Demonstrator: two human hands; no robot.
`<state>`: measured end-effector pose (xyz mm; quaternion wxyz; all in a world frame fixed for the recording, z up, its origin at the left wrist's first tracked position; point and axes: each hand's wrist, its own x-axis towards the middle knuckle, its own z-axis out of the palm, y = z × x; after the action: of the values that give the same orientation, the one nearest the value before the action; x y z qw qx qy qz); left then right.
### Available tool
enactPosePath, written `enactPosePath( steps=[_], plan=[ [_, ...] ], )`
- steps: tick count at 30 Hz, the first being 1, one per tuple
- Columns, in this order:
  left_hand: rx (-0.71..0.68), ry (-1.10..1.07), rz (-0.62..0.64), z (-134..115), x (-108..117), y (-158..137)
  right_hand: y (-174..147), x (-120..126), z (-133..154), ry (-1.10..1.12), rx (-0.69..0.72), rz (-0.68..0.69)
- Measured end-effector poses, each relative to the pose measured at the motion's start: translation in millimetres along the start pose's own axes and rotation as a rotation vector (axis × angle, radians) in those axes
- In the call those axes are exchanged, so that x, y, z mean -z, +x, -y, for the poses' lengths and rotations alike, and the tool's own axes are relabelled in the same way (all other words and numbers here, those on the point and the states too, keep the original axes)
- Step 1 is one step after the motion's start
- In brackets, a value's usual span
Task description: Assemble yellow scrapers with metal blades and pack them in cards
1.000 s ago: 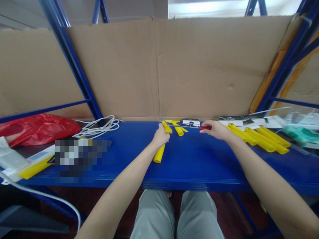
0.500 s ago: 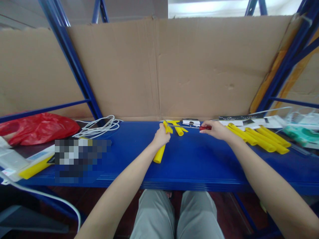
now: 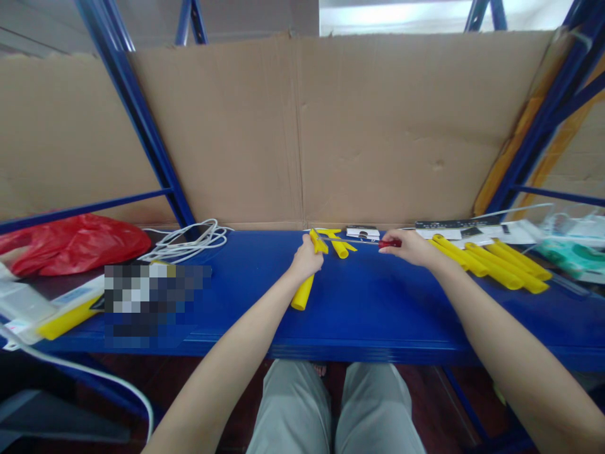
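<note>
My left hand (image 3: 306,257) is closed around a yellow plastic handle (image 3: 302,293), a tube with a wider, angled head that shows above my fingers. The tube's lower end points toward the table's front edge. In my right hand (image 3: 407,247) is a screwdriver (image 3: 390,243) with a dark red grip, gripped by the fingers. Its thin shaft runs level to the left and reaches the head of the handle; the exact contact of the tip is too small to tell. Just behind the shaft lies another yellow piece (image 3: 339,248) with a forked head.
Several yellow tubes (image 3: 508,268) lie at the right, near a green-and-white packet (image 3: 571,257). A small black-and-white box (image 3: 362,232) stands at the back. White cable (image 3: 201,243), a red plastic bag (image 3: 80,243) and another yellow tube (image 3: 69,320) are on the left. Cardboard (image 3: 302,126) walls the rear.
</note>
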<state>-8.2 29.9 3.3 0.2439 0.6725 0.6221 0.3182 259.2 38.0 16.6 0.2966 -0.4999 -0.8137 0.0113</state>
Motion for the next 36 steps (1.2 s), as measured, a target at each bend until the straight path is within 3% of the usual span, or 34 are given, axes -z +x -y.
enactPosePath(
  steps=[14, 36],
  plan=[
    [0.022, -0.018, 0.002, -4, 3, -4, 0, 0, -1, -0.066, 0.056, -0.044],
    [0.092, -0.099, -0.015, -4, 4, -2, 0, -3, 9, -0.241, 0.256, -0.096]
  ],
)
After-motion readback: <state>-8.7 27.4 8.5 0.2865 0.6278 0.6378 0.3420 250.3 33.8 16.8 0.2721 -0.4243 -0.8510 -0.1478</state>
